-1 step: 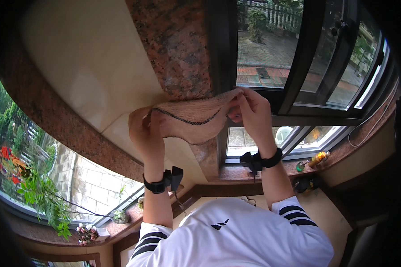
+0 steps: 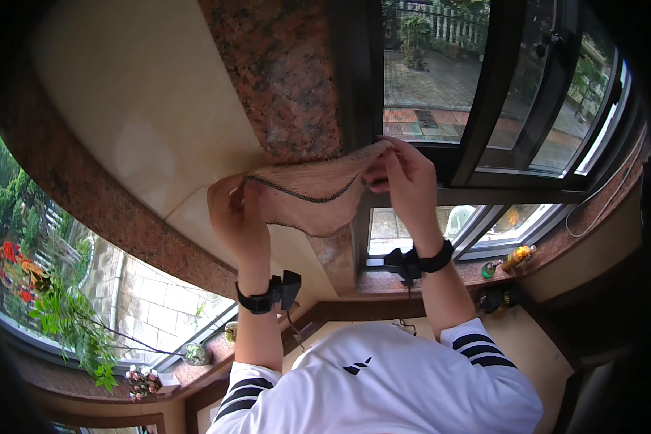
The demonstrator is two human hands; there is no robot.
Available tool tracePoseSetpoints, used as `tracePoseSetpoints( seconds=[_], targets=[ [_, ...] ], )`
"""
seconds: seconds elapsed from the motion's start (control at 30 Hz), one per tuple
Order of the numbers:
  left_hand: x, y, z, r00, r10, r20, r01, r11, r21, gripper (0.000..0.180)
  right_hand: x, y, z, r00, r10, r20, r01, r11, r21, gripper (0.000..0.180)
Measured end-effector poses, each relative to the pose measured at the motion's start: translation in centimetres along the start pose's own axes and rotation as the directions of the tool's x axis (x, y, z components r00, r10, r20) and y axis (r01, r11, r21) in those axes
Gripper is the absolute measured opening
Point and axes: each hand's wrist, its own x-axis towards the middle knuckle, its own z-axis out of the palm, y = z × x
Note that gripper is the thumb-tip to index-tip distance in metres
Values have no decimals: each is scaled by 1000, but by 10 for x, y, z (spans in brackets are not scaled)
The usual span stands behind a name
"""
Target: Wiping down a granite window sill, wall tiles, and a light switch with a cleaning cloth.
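Note:
Between my raised hands hangs a pinkish-beige cloth point(image 2: 307, 195) with a dark stripe curving across it and a dark lower edge. My left hand point(image 2: 235, 210) is closed on its left end. At the upper right corner, my right hand point(image 2: 405, 170) pinches the cloth between thumb and fingers. The cloth sags a little in the middle, in front of a speckled reddish stone sill. Both wrists carry black straps with small black devices.
A dark-framed window point(image 2: 434, 79) stands ahead to the right. Green and yellow bottles point(image 2: 513, 260) are on the right sill point(image 2: 593, 231). To the left, a glass vase point(image 2: 194, 353) holds a leafy branch, beside small pink flowers point(image 2: 143, 380).
My right hand has shifted slightly left and up, and its lower fingers have moved closer to the cloth. The cloth stays stretched between both hands.

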Motion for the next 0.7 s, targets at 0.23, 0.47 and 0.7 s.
tracePoseSetpoints(
  seconds=[0.23, 0.47, 0.7],
  targets=[
    [10, 7, 50, 963, 159, -219, -189, 975, -120, 30, 16, 16, 57, 857, -490, -162, 472, 871, -137, 50],
    [-22, -23, 80, 771, 629, -98, -597, 768, 234, 42, 16, 43, 71, 851, -525, -1, 518, 840, -165, 77],
    [-32, -37, 80, 708, 699, -98, -636, 692, 341, 36, 16, 52, 67, 855, -501, 129, 504, 864, 14, 104]
  ],
)
